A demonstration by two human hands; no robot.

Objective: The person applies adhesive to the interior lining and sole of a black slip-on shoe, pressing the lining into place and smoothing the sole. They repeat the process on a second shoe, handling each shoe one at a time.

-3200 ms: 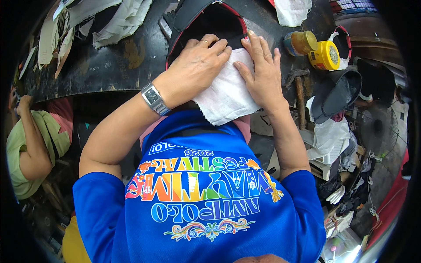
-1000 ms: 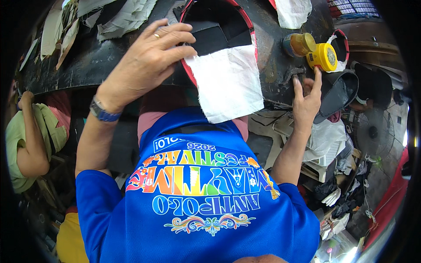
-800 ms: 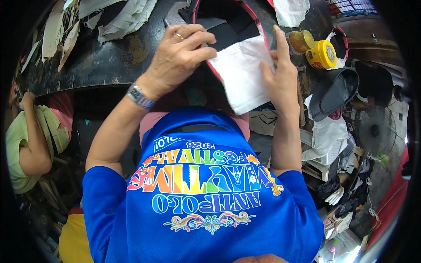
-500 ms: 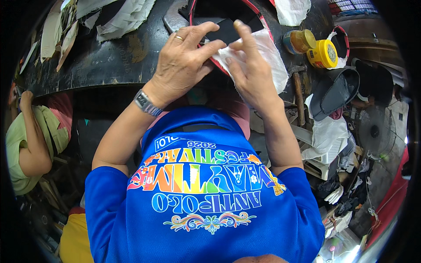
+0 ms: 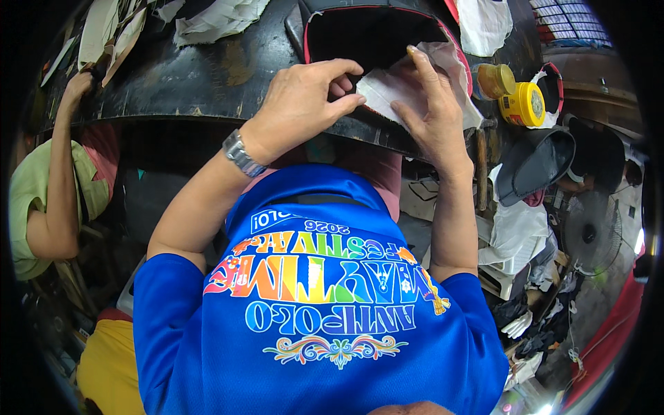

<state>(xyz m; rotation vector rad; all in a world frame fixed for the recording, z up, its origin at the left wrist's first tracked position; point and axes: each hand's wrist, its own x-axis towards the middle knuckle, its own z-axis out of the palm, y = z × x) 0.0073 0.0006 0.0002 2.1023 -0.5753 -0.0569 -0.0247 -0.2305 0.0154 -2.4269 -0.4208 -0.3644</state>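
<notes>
A black piece with red edging (image 5: 373,31), curved along its rim, lies on the dark table in front of me. White cloth (image 5: 387,93) is spread over its near right part, its upper right corner lifted and creased. My right hand (image 5: 439,114) rests against this cloth, fingers stretched and thumb apart. At the piece's near left edge is my left hand (image 5: 297,100). Its index finger and thumb are spread with a gap between them, the other fingers are partly curled, and nothing shows in it.
A yellow tub (image 5: 522,104) and a glass jar (image 5: 496,81) stand at the right, near a hammer (image 5: 482,166). A black shoe-shaped piece (image 5: 536,162) lies beyond them. At the left a co-worker's hand (image 5: 79,84) touches pale strips (image 5: 97,34). White scraps (image 5: 218,21) lie farther back.
My hands have moved apart, the right one shifting rightward. The cloth's far corner now stands up more. The co-worker's hand has risen from the table edge to the strips.
</notes>
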